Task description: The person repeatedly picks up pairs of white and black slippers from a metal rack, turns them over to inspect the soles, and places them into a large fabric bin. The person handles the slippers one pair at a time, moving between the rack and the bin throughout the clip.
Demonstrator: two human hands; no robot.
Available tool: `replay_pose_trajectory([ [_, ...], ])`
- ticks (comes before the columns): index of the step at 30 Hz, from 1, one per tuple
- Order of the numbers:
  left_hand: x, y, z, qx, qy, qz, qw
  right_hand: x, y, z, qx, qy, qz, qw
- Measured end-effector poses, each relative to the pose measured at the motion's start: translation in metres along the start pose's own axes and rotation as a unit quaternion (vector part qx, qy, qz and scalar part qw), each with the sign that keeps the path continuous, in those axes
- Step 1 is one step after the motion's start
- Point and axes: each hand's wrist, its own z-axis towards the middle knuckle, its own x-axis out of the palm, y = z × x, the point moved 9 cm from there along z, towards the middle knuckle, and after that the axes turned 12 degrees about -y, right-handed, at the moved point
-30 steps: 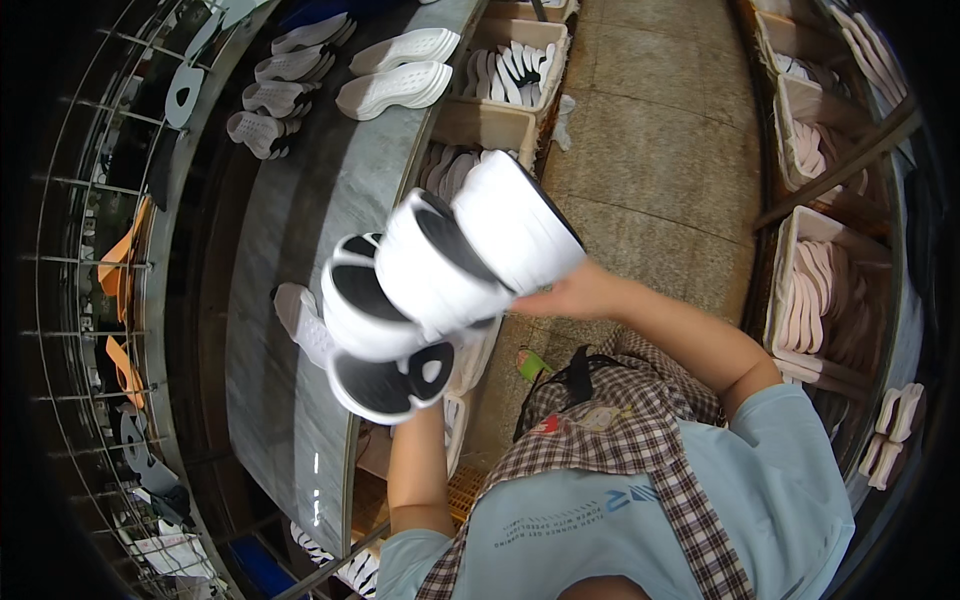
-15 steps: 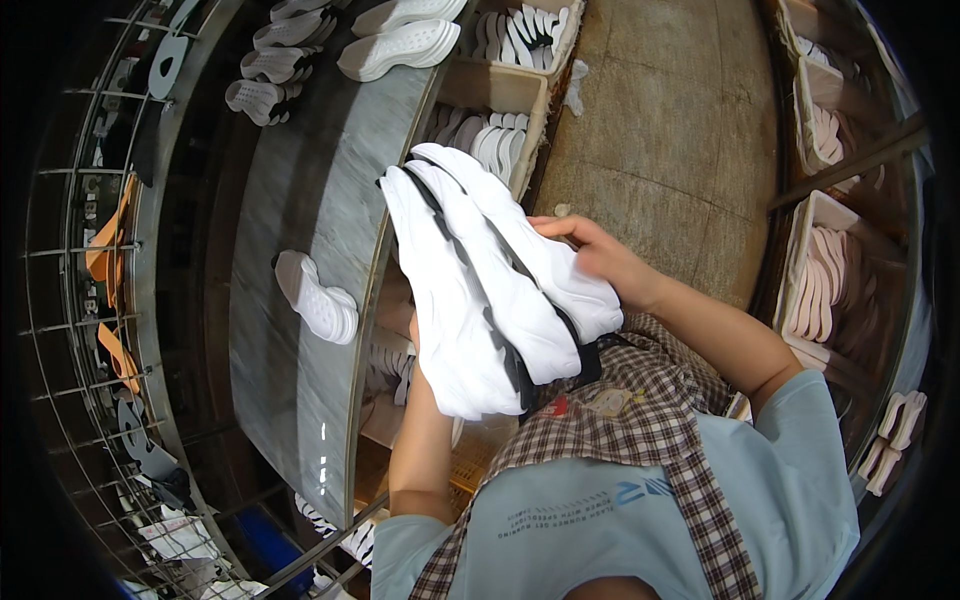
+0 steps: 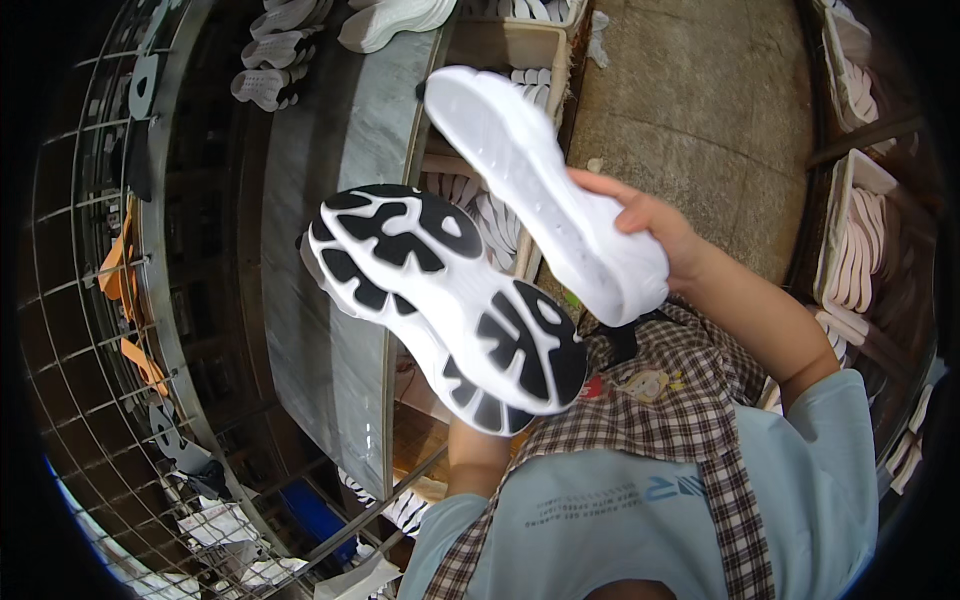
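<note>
Floor: a grey-brown walkway (image 3: 690,120) runs between two rows of crates, as I watch from my place through the head camera.
Table: the grey table (image 3: 310,320), with a streaked top, stands on the person's left; on its far part I see stacked white soles (image 3: 400,22).
Person: wears a light blue shirt (image 3: 590,520) and a brown checked apron (image 3: 690,360).
Crate: the pale right-hand crate (image 3: 870,175) holds pinkish soles (image 3: 855,250), set closely side by side.
Black-and-white soles: two soles (image 3: 440,270) overlap, their black tread pads toward me; they are above the left forearm (image 3: 478,462) and, in my view, cover part of the table edge.
White sole: a single one (image 3: 545,190) is tilted in the air, just beside the other two.
Right hand: this hand (image 3: 655,225) is closed around the white sole near its lower end, thumb on the near side.
Left hand: hidden behind the two soles; how far its fingers are open, I cannot tell.
</note>
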Motion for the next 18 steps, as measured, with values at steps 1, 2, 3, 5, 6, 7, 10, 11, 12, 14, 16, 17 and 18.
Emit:
replay_pose_trajectory([
  [1, 0.000, -0.002, 0.002, 0.003, -0.010, 0.006, 1.000, 0.006, -0.004, -0.001, -0.010, 0.046, -0.021, 0.999],
  [2, 0.000, -0.006, 0.005, 0.011, -0.022, 0.016, 1.000, 0.001, -0.015, 0.001, -0.003, 0.021, -0.065, 0.998],
  [3, 0.001, -0.006, 0.006, 0.009, -0.018, 0.010, 1.000, -0.004, -0.025, 0.004, 0.012, 0.002, -0.079, 0.997],
  [5, 0.005, -0.005, 0.006, -0.002, 0.001, -0.012, 1.000, -0.007, -0.033, 0.007, 0.004, 0.016, -0.084, 0.996],
  [6, 0.008, -0.005, 0.004, -0.015, 0.022, -0.031, 0.999, -0.011, -0.035, 0.011, 0.012, 0.009, -0.040, 0.999],
  [7, 0.013, -0.001, 0.001, -0.031, 0.061, -0.054, 0.996, -0.009, -0.039, 0.012, 0.030, 0.038, 0.012, 0.999],
  [10, 0.022, 0.006, -0.013, -0.071, 0.153, -0.102, 0.980, -0.010, -0.048, 0.017, 0.072, 0.070, 0.127, 0.987],
  [11, 0.024, 0.007, -0.018, -0.079, 0.176, -0.107, 0.975, -0.010, -0.049, 0.019, 0.072, 0.079, 0.147, 0.983],
  [12, 0.025, 0.008, -0.021, -0.087, 0.196, -0.111, 0.970, -0.010, -0.050, 0.020, 0.073, 0.086, 0.166, 0.980],
  [14, 0.024, 0.007, -0.027, -0.087, 0.215, -0.117, 0.966, -0.013, -0.051, 0.021, 0.075, 0.083, 0.150, 0.982],
  [16, 0.022, 0.004, -0.030, -0.078, 0.216, -0.122, 0.966, -0.019, -0.048, 0.018, 0.078, 0.067, 0.165, 0.981],
  [17, 0.020, 0.002, -0.030, -0.063, 0.207, -0.114, 0.970, -0.024, -0.050, 0.018, 0.084, 0.033, 0.177, 0.980],
  [18, 0.019, 0.000, -0.031, -0.044, 0.195, -0.112, 0.973, -0.023, -0.050, 0.016, 0.092, 0.036, 0.183, 0.978],
])
